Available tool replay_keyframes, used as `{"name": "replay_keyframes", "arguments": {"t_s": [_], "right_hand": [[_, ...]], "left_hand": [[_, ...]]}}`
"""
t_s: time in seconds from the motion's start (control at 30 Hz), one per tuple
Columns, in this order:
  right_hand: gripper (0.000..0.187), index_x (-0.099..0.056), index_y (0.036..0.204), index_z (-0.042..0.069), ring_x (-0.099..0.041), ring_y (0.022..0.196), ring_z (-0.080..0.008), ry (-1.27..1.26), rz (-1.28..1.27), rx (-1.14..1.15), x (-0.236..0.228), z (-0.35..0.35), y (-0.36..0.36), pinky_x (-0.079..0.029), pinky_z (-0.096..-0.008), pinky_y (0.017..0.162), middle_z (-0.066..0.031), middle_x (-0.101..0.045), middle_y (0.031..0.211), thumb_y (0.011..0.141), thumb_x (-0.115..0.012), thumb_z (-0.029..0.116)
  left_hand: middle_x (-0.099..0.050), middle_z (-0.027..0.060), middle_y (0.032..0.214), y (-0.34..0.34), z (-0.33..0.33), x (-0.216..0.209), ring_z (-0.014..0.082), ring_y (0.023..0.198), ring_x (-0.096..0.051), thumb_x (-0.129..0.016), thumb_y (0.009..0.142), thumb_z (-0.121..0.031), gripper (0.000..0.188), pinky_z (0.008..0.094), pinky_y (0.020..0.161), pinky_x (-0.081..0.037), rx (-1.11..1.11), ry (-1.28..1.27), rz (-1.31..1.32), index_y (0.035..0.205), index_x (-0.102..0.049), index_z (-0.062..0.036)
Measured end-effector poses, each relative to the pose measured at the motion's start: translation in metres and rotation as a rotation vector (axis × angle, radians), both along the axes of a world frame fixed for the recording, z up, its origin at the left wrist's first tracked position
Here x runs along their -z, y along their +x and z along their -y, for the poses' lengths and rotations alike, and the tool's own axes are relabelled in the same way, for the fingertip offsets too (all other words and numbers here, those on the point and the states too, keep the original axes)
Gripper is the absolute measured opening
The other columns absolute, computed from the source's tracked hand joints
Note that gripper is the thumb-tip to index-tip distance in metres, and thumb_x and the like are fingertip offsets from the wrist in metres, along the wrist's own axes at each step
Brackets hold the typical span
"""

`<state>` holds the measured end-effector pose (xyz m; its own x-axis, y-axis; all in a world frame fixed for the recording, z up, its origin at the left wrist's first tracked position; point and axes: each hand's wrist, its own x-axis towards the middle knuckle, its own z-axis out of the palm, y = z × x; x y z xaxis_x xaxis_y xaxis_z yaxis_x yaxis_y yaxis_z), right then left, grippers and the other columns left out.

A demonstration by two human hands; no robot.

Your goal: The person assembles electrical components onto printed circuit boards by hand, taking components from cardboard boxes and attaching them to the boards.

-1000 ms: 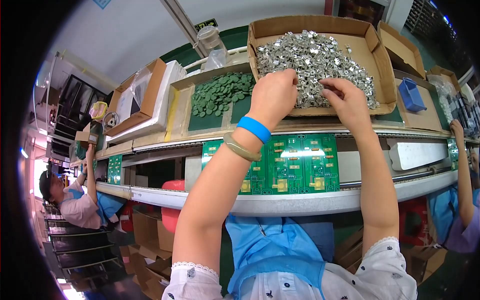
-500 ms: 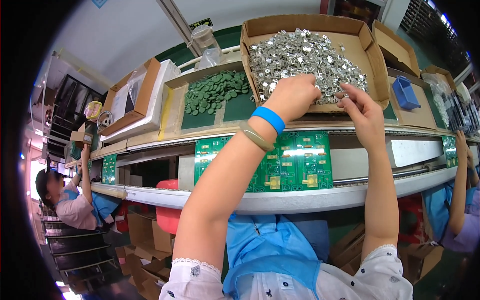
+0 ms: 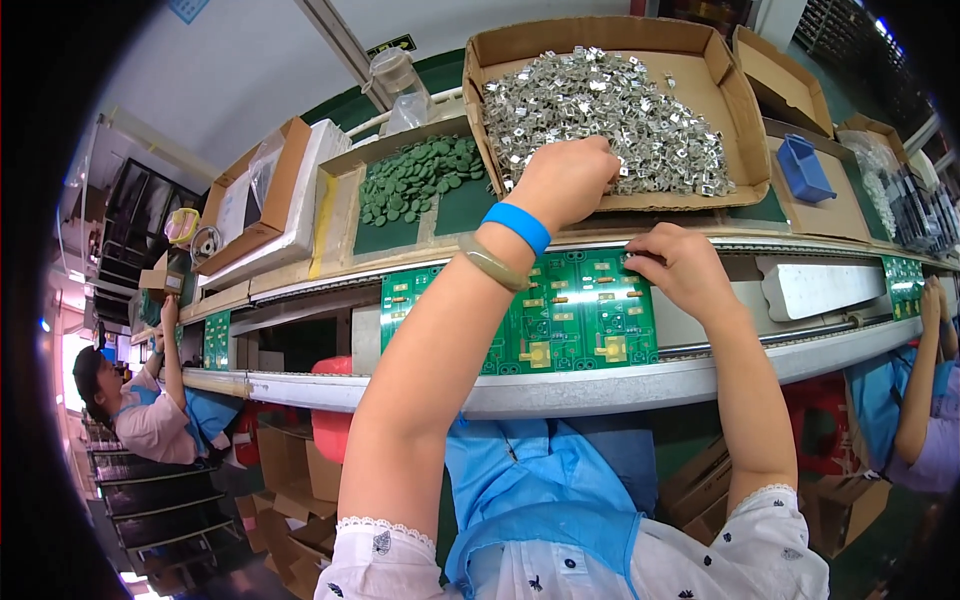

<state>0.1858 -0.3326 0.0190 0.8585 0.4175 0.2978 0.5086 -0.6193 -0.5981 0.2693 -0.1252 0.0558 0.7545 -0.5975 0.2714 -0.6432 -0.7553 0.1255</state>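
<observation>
My left hand, with a blue band and a jade-coloured bangle on its wrist, has its fingers curled at the front of the small silver metal clips. What its fingertips hold is hidden. The clips lie heaped in a shallow cardboard box. Thumb and forefinger of my right hand pinch a small metal clip at the upper right corner of a green circuit board. My left forearm covers part of the board, which bears several small brown-banded components.
The boards sit between the rails of a conveyor. Green discs lie left of the box, a blue bin right of it. Co-workers sit at both sides, one person at left. A red stool stands below the rail.
My right hand has come from the clip box down to the board's upper right corner. My left hand stays at the clips, shifted slightly left in view.
</observation>
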Motion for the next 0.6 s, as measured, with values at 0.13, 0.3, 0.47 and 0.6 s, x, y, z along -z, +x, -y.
{"name": "replay_keyframes", "arguments": {"t_s": [0.13,0.3,0.47,0.6], "right_hand": [[0.017,-0.075,0.094,0.003,-0.067,0.08,-0.0317,-0.066,0.053,0.008,0.001,-0.006,0.0,-0.053,-0.0394,0.072,-0.0121,-0.069,0.087,0.082,-0.078,0.015],[0.016,-0.074,0.088,0.004,-0.066,0.079,-0.0321,-0.106,0.125,-0.003,-0.001,-0.012,0.001,-0.053,-0.0415,0.071,-0.0107,-0.067,0.084,0.081,-0.077,0.018],[0.016,-0.072,0.084,0.004,-0.065,0.079,-0.033,-0.118,0.158,0.013,-0.001,-0.008,-0.001,-0.053,-0.0432,0.071,-0.011,-0.066,0.082,0.079,-0.078,0.018],[0.017,-0.071,0.083,0.006,-0.066,0.079,-0.0332,-0.126,0.137,0.009,0.006,-0.008,-0.001,-0.053,-0.0444,0.071,-0.0112,-0.066,0.082,0.078,-0.079,0.019]], "left_hand": [[-0.07,0.0095,0.097,-0.001,-0.003,-0.002,0.0303,0.088,-0.068,-0.068,0.088,-0.013,0.013,0.0404,0.077,-0.056,-0.023,-0.235,-0.042,0.098,-0.074,-0.01],[-0.072,0.0111,0.094,-0.011,-0.012,-0.012,0.0237,0.082,-0.07,-0.067,0.09,-0.012,0.019,0.0332,0.075,-0.056,-0.079,-0.499,-0.134,0.107,-0.073,-0.0062],[-0.07,0.0078,0.097,-0.042,-0.013,-0.024,0.0127,0.086,-0.069,-0.061,0.097,-0.006,0.022,0.0261,0.078,-0.058,-0.033,-1.023,-0.708,0.116,-0.067,0.0049],[-0.071,0.0093,0.1,-0.074,-0.025,-0.024,0.0157,0.09,-0.07,-0.068,0.092,-0.004,0.023,0.0278,0.082,-0.059,-0.121,-1.177,-0.984,0.113,-0.065,0.0053]]}}
